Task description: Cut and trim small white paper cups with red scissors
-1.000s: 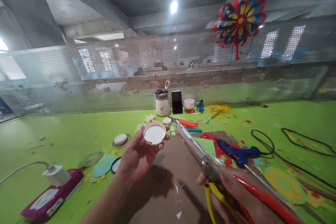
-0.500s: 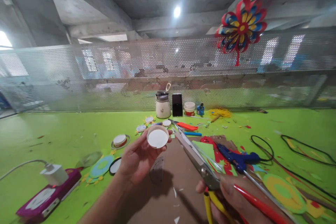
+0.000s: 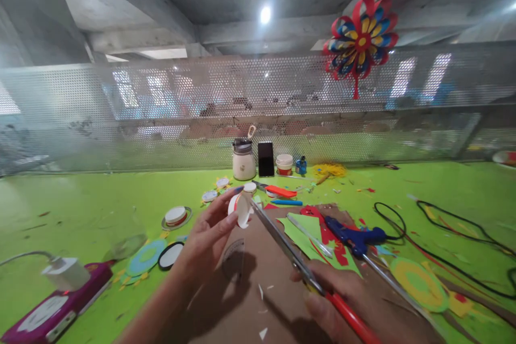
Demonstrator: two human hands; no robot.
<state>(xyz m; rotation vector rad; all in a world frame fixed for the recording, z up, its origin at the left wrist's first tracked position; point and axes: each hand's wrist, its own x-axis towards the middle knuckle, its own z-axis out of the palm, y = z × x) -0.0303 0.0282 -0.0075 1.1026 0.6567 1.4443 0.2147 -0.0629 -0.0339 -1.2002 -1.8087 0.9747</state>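
My left hand (image 3: 207, 239) grips a short white paper cup piece (image 3: 241, 209) between thumb and fingers, tilted sideways with its opening toward the right. The cup's edge looks uneven, with a bit sticking out at its lower right. My right hand (image 3: 332, 293) is wrapped round the red handle of a pair of scissors (image 3: 284, 239). The long metal blades reach up and left, their tips at the cup piece's right rim; whether they touch it I cannot tell. Beneath both hands lies a brown board (image 3: 226, 312) with small white scraps on it.
A blue glue gun (image 3: 355, 235), green paper (image 3: 300, 234) and red cut paper lie to the right. Farther back stand a white bottle (image 3: 244, 165), a phone (image 3: 265, 159) and an orange cutter (image 3: 281, 191). A purple power strip (image 3: 60, 306) sits at left.
My left hand has turned the cup piece from facing me to sideways. The scissors have rotated, and their tips have moved to its rim. The view has shifted slightly.
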